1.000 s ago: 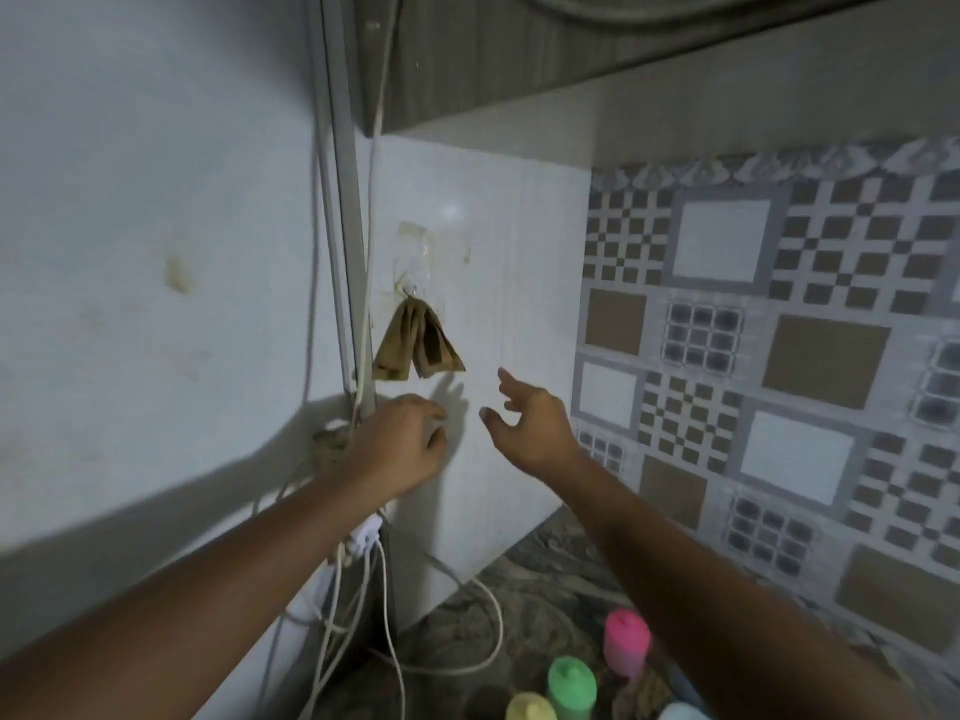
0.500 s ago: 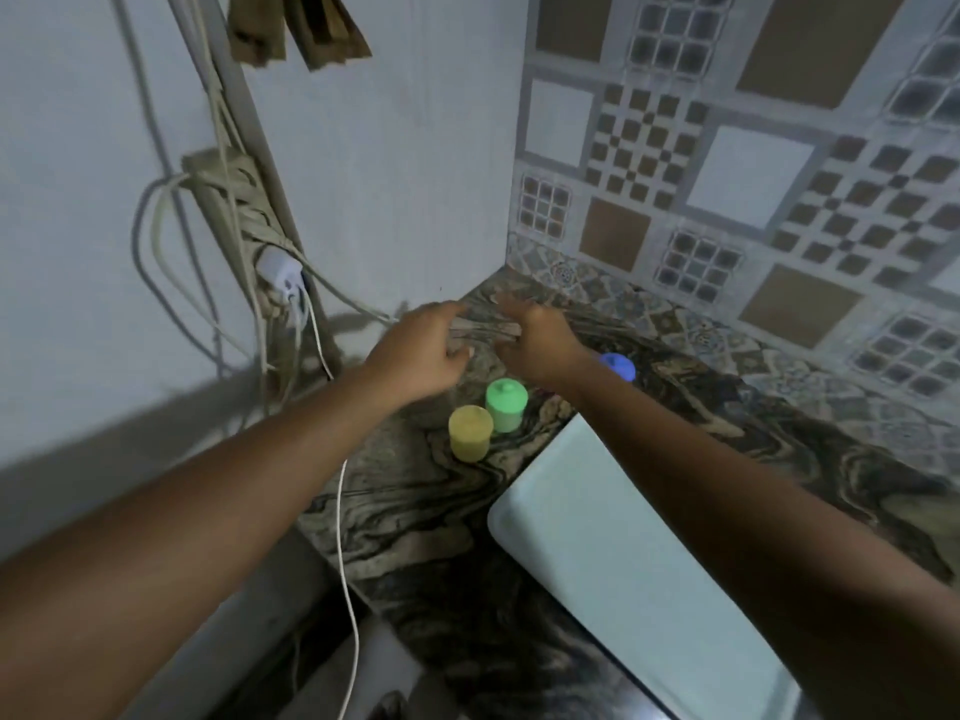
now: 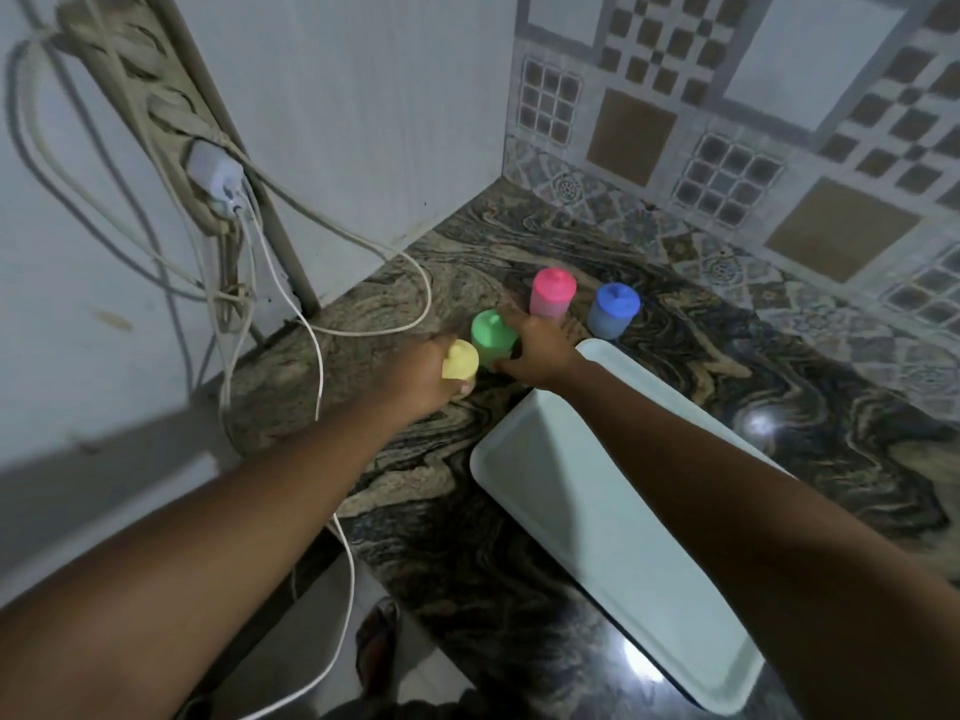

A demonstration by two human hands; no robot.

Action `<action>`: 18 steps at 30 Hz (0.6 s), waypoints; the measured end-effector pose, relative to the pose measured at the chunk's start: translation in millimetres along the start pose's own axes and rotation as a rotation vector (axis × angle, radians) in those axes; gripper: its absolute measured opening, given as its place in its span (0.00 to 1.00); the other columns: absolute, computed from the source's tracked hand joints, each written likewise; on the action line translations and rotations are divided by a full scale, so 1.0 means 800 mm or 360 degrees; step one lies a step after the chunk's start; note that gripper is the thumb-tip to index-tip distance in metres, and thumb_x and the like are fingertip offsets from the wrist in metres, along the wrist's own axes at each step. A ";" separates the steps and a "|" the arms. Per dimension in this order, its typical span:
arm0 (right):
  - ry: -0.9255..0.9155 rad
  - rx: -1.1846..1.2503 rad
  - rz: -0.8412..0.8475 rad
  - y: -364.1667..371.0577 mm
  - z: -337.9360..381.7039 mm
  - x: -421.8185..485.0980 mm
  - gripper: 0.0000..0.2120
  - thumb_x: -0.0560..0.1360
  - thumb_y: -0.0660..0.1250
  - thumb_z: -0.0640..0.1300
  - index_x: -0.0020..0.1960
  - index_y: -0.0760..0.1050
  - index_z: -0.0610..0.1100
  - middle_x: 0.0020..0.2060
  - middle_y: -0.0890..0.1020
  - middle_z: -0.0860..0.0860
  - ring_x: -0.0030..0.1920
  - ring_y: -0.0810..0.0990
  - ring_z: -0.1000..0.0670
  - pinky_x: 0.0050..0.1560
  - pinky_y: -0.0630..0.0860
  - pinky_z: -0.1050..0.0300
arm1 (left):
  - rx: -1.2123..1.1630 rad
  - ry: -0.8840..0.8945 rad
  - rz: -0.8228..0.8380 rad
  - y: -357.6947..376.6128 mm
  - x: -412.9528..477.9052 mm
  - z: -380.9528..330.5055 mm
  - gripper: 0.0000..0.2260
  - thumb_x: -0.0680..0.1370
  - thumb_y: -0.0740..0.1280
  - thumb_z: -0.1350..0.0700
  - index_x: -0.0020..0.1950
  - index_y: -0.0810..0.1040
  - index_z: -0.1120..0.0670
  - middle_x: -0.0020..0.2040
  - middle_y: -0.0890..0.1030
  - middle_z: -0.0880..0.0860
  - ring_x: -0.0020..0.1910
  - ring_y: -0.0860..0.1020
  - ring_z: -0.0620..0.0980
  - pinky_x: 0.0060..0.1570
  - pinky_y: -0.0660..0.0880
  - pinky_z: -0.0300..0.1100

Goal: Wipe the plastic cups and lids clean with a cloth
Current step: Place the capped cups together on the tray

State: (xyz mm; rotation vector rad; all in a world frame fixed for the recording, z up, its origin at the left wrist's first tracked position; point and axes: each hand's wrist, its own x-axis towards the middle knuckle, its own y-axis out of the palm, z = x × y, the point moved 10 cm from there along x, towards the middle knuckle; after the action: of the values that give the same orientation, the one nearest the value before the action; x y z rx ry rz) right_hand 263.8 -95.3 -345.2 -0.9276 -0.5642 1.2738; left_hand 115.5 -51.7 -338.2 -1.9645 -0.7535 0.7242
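Observation:
Several lidded plastic cups stand in a row on the marbled counter (image 3: 519, 511): a yellow cup (image 3: 461, 360), a green cup (image 3: 489, 331), a pink cup (image 3: 552, 292) and a blue cup (image 3: 614, 309). My left hand (image 3: 415, 379) is wrapped round the yellow cup, its thumb under the cup's front. My right hand (image 3: 537, 345) is around the green cup from the right side. No cloth is in view.
A pale green tray (image 3: 613, 517) lies on the counter under my right forearm. A power strip (image 3: 156, 111) with a white charger (image 3: 215, 174) and loose cables (image 3: 332, 283) hangs on the left wall. Patterned tiles back the counter.
The view has dropped from the brown cloth on its wall hook to the counter. Both hands came down from near the cloth and closed onto the yellow and green cups.

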 end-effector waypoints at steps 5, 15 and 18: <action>0.0050 0.0141 -0.0181 0.002 -0.006 0.000 0.23 0.72 0.77 0.41 0.66 0.80 0.39 0.56 0.86 0.40 0.56 0.83 0.39 0.51 0.73 0.56 | -0.0081 0.0004 -0.0042 0.005 0.003 0.000 0.36 0.72 0.76 0.50 0.76 0.67 0.59 0.72 0.73 0.60 0.70 0.71 0.60 0.66 0.69 0.47; 0.0163 0.0378 -0.0691 -0.088 -0.019 -0.054 0.32 0.73 0.78 0.39 0.74 0.73 0.39 0.62 0.83 0.41 0.61 0.82 0.42 0.56 0.66 0.70 | -0.0167 0.0281 -0.0213 -0.054 0.024 -0.062 0.33 0.67 0.75 0.48 0.71 0.75 0.57 0.63 0.81 0.59 0.61 0.78 0.60 0.59 0.76 0.50; 0.0261 0.0428 -0.0895 -0.130 -0.054 -0.105 0.33 0.72 0.79 0.41 0.75 0.74 0.42 0.64 0.83 0.43 0.62 0.82 0.46 0.62 0.72 0.67 | -0.0166 0.0458 -0.0206 -0.057 0.033 -0.121 0.32 0.68 0.75 0.48 0.71 0.75 0.55 0.64 0.80 0.58 0.63 0.77 0.59 0.59 0.73 0.47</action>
State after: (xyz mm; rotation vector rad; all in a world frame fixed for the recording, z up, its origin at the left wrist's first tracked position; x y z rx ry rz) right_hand 335.6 -189.8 -270.7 -0.5826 -0.4659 0.7347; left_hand 193.0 -63.4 -260.8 -2.0358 -0.7450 0.3212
